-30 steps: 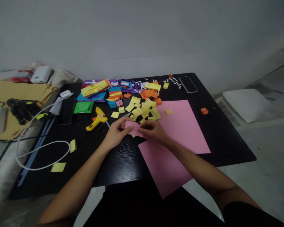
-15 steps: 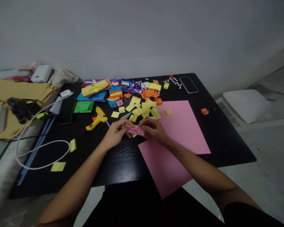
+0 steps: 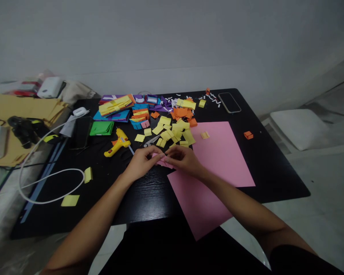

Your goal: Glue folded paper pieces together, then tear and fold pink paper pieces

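Observation:
Between my two hands is a small folded piece of pink paper (image 3: 165, 163), held above the table's front half. My left hand (image 3: 143, 162) pinches its left end with thumb and fingers. On the other side, my right hand (image 3: 185, 160) grips it, fingertips close to the left thumb. Fingers cover part of the paper. Just beyond the hands lie scissors (image 3: 151, 141), partly hidden, and a heap of folded yellow paper pieces (image 3: 172, 131). A large pink sheet (image 3: 218, 152) spreads beneath my right forearm and overhangs the table's front edge.
A yellow glue gun (image 3: 119, 143) lies left of my hands. Behind are green paper pieces (image 3: 101, 128), orange paper pieces (image 3: 182, 114) and stacked coloured strips (image 3: 116, 106). A phone (image 3: 229, 103) rests at the back right. A white cable (image 3: 83, 179) loops over the left side.
My fingertips have come closer together over the pink paper, and more of it is covered. The scissors' handles now show more beyond my left hand.

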